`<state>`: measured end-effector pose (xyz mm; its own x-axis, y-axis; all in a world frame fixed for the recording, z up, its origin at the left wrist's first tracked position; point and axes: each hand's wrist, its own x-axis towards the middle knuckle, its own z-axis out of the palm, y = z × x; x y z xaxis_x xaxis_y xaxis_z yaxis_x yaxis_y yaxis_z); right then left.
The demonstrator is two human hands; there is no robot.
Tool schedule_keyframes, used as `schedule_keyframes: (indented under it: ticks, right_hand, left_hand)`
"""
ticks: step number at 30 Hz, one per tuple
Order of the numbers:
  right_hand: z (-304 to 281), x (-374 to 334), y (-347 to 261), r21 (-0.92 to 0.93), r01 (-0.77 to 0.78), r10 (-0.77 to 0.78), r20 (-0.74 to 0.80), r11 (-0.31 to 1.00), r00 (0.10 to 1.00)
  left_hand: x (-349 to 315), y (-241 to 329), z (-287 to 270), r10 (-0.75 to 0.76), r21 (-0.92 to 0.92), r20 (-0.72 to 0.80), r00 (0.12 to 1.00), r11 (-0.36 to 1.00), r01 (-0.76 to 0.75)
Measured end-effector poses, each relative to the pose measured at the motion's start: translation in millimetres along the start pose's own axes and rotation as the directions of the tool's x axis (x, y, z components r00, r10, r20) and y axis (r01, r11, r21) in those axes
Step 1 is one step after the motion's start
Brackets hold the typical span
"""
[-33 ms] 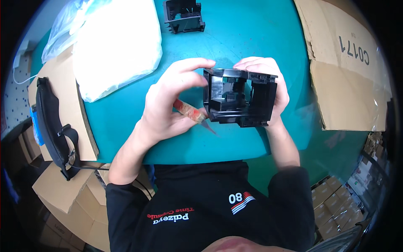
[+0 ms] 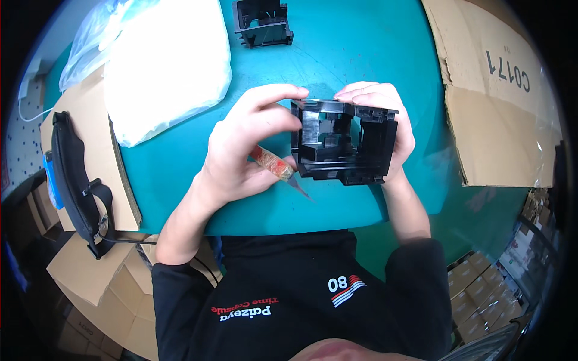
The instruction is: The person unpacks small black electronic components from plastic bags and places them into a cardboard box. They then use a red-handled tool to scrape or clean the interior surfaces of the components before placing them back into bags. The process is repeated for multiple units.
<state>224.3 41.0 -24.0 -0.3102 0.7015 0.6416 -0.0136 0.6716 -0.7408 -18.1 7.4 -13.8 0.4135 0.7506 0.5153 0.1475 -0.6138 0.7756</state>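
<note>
A black plastic housing (image 2: 337,169) with an open, frame-like inside is held up over the green table. My right hand (image 2: 402,132) is closed around its right side, fingers along the far edge and partly hidden behind it. In my left hand (image 2: 232,150) lies a small knife (image 2: 274,163) with a tape-wrapped, red-marked handle, its thin pointed blade angling down toward me. The fingertips of that same hand touch the housing's left edge. Farther back on the table stands another black plastic housing (image 2: 265,35).
A bright white plastic bag (image 2: 171,72) lies at the far left on cardboard. Beside it rests a black padded strap (image 2: 75,174). A cardboard box (image 2: 500,132) stands at the right, and an open carton (image 2: 120,295) sits below the table at the left.
Very little differs. My left index finger has shifted slightly toward the housing, and the knife's tip has dropped a bit. The housing stays nearly in place.
</note>
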Motion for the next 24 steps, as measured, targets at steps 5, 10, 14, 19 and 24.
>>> schedule_keyframes:
  ticks: [5, 10, 14, 19, 24]
  right_hand:
    - [-1.6, -2.4, 1.9, -0.075, 0.065, -0.063, 0.020, 0.995, 0.998]
    - [2.1, -4.0, 0.6, -0.024, 0.040, -0.040, -0.007, 0.999, 0.999]
    - [3.9, -2.5, -3.9, -0.019, 0.015, -0.014, 0.015, 1.000, 1.000]
    - [3.8, -1.7, -3.4, -0.023, 0.051, -0.050, 0.059, 0.998, 0.997]
    - [3.4, -1.2, -2.7, -0.026, 0.047, -0.044, 0.095, 0.999, 0.994]
  left_hand:
    - [3.9, 9.8, -1.8, -0.047, 0.061, 0.066, 0.997, 0.997, 0.043]
    - [5.4, 10.4, -0.5, -0.055, 0.127, 0.060, 0.997, 0.991, 0.047]
    - [8.0, 9.4, -2.2, -0.005, 0.190, 0.095, 0.995, 0.982, -0.014]
    - [8.7, 9.1, -8.4, -0.004, 0.250, 0.176, 0.984, 0.967, -0.040]
    - [4.4, 0.5, -5.0, 0.068, 0.325, 0.156, 0.986, 0.939, -0.116]
